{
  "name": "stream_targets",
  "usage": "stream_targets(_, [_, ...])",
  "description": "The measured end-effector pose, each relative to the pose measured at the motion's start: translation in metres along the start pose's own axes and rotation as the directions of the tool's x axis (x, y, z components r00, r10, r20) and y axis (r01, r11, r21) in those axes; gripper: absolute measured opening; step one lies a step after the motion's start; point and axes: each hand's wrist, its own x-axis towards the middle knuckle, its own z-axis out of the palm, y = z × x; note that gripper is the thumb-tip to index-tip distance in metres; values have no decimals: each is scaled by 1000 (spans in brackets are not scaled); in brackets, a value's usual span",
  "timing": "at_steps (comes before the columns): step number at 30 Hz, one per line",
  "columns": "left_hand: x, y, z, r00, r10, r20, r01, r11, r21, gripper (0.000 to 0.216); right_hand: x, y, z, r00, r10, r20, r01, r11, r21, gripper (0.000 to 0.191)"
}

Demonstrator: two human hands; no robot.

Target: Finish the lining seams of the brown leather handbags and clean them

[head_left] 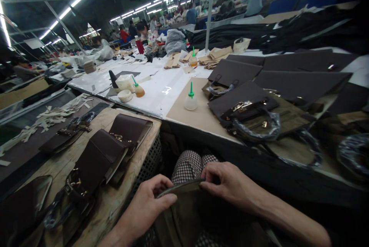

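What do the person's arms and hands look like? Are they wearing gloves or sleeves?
No gloves: the left hand and the right hand are both bare. No sleeves show either; the forearms are uncovered as far as the picture reaches. No rings, watch or bracelets can be seen on them. The only clothing in view is the checked trousers on the person's lap.

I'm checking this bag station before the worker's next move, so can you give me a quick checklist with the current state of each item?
1. Left hand grips the olive panel at its top edge: ok.
2. Right hand pinches the same edge, fingers curled over it: ok.
3. Panel supported on the lap, over the checked trousers: ok.
4. Edge lies even between the hands: cannot tell, too dark.
5. Green-capped glue bottle stands upright on the table, capped: ok.
6. Brown bag pieces rest fully on the wooden bench: not ok, one overhangs its edge.
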Motion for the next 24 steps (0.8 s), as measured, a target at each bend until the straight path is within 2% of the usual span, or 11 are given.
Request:
stream_targets(5, [1,1,-2,999,13,36,-16,996,93,17,1,-4,-3,999,51,7,-51,998,-24,10])
stream_targets(16, [7,-8,-5,989,66,131,-73,996,55,19,6,-12,-6,991,133,13,-132,990,-49,12])
stream_targets(18, [9,-10,-7,987,84,141,-90,995,42,18,8,-11,-7,995,100,20,-100,995,-15,10])
stream_targets(21, [11,-8,-10,983,80,165,-88,995,45,18,12,-9,-10,992,-28,126,19,997,72,40])
stream_targets(24, [15,4,-14,975,63,214,-102,979,178,22,16,-10,-13,941,-194,276,172,980,101,40])
